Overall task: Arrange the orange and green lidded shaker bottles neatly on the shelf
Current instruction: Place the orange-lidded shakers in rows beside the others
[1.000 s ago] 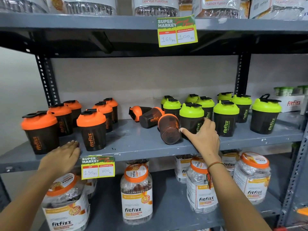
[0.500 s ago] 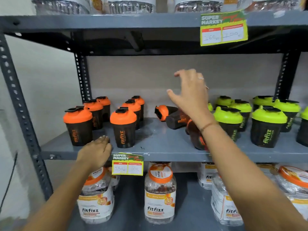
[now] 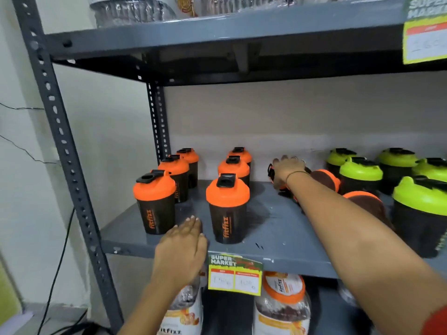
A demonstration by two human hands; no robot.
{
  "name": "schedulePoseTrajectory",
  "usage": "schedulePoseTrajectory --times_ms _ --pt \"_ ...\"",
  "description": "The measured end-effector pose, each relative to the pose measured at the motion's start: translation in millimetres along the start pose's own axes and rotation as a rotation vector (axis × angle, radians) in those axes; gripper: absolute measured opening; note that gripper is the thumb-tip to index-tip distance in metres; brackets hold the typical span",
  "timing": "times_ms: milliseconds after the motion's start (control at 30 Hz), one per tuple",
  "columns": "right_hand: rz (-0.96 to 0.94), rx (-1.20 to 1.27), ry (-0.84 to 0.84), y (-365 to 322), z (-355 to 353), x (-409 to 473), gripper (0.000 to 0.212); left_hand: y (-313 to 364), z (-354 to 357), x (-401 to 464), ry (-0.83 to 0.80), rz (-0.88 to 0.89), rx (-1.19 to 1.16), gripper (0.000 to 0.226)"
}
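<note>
Several orange-lidded black shaker bottles (image 3: 154,204) stand upright in two rows at the left of the grey shelf (image 3: 273,228). Green-lidded bottles (image 3: 360,176) stand grouped at the right. Between the groups, orange-lidded bottles lie on their sides: one (image 3: 325,180) just behind my forearm and another (image 3: 365,201) nearer the front. My right hand (image 3: 287,171) reaches to the back and wraps over a third fallen orange-lidded bottle (image 3: 271,174), which it mostly hides. My left hand (image 3: 181,247) lies flat on the shelf's front edge between the two front orange bottles, holding nothing.
A yellow price tag (image 3: 234,276) hangs from the shelf's front edge. Clear jars with orange lids (image 3: 283,303) stand on the shelf below. Another shelf (image 3: 217,32) sits close overhead. A perforated grey post (image 3: 60,141) and cables run along the left.
My right hand has dropped from mid-air above the fallen bottles to the back of the shelf and closed over one. The view has shifted left. My left hand stays on the shelf edge.
</note>
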State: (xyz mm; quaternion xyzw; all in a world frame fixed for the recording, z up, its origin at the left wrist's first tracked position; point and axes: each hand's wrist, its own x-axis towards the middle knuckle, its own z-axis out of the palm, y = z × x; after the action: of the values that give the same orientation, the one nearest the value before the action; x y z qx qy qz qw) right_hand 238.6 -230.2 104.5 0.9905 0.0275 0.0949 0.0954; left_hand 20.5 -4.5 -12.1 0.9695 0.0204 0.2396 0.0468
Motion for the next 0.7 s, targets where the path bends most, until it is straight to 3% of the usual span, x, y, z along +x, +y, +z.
schedulePoseTrajectory --times_ms 200,467,567,700 --pt "0.032 -0.059 -0.117 -9.2 5.9 29.8 0.101 -5.4 8.1 6.7 0.007 -0.01 -0.013 0.061" --pt "0.008 -0.092 -0.06 -7.6 5.2 46.6 0.08 -6.2 9.6 8.8 0.037 -0.036 0.0 0.057" --pt "-0.001 0.0 0.023 1.8 -6.1 46.1 0.074 -8.2 11.8 8.3 0.041 -0.024 0.006 0.065" --pt "-0.01 0.305 0.018 20.4 -35.9 46.3 0.075 -6.4 9.9 7.7 0.049 -0.02 0.006 0.072"
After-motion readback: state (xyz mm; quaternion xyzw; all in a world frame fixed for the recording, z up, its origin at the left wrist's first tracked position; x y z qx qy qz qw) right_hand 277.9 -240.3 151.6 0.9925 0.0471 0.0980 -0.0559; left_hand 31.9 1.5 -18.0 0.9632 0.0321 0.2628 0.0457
